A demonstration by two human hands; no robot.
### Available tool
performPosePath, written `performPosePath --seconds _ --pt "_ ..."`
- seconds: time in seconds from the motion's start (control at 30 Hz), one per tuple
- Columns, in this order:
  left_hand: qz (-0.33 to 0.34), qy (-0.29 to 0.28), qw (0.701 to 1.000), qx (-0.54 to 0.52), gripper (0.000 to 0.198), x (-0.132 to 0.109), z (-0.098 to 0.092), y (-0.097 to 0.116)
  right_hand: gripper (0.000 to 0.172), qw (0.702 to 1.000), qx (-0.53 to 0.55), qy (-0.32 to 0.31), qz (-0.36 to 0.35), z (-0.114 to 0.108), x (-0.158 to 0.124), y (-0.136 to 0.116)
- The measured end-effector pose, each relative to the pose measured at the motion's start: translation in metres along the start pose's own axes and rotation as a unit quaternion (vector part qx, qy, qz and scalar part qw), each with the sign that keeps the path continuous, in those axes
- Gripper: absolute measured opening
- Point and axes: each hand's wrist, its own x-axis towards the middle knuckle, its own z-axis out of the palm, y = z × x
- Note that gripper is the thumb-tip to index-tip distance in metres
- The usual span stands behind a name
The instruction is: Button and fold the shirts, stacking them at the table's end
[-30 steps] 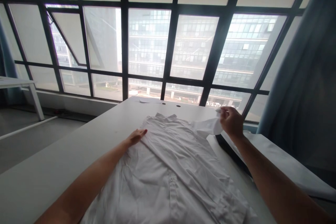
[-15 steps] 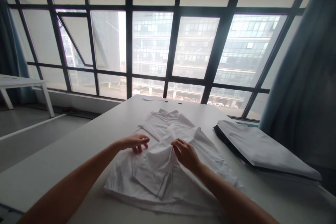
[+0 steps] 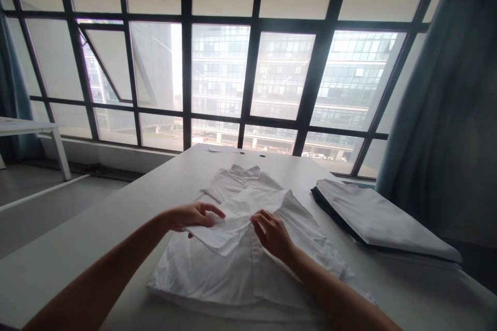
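Note:
A white shirt [image 3: 233, 279] lies spread on the white table [image 3: 128, 227], its collar [image 3: 245, 169] at the far end and its hem towards me. My left hand [image 3: 194, 217] grips a raised flap of the shirt, probably a sleeve end, with the thumb on top and the other fingers largely hidden beneath. To its right, my right hand [image 3: 269, 230] pinches the cloth between thumb and fingertips near the shirt's middle. Between both hands the cloth is lifted and slightly stretched.
Folded white cloth [image 3: 388, 217] with a dark layer under it lies on the table's right side. Beyond the far edge stand large windows [image 3: 221, 70]. A blue curtain [image 3: 419, 129] hangs at the right, and another white table [image 3: 31, 126] stands left.
My left hand has closed on the shirt's flap and raised it off the layer below. The right hand keeps its pinch almost in place. The view has shifted slightly.

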Motion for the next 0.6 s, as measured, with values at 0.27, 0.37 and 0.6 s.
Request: performPosePath --seconds 0.27,0.37,0.6 --pt "-0.124 -0.125 0.957 0.231 0.072 -0.011 -0.022 -0.005 0.015 0.987 0.030 -0.152 -0.041 -0.007 0.000 -0.007" --pt "-0.095 -0.041 0.934 0.343 0.051 -0.012 -0.016 0.002 0.016 0.984 0.037 -0.173 -0.008 -0.015 0.010 -0.001" --pt "0.245 0.163 0.819 0.493 0.042 0.027 0.052 -0.007 0.026 0.982 -0.039 -0.185 0.029 0.003 0.046 0.040"
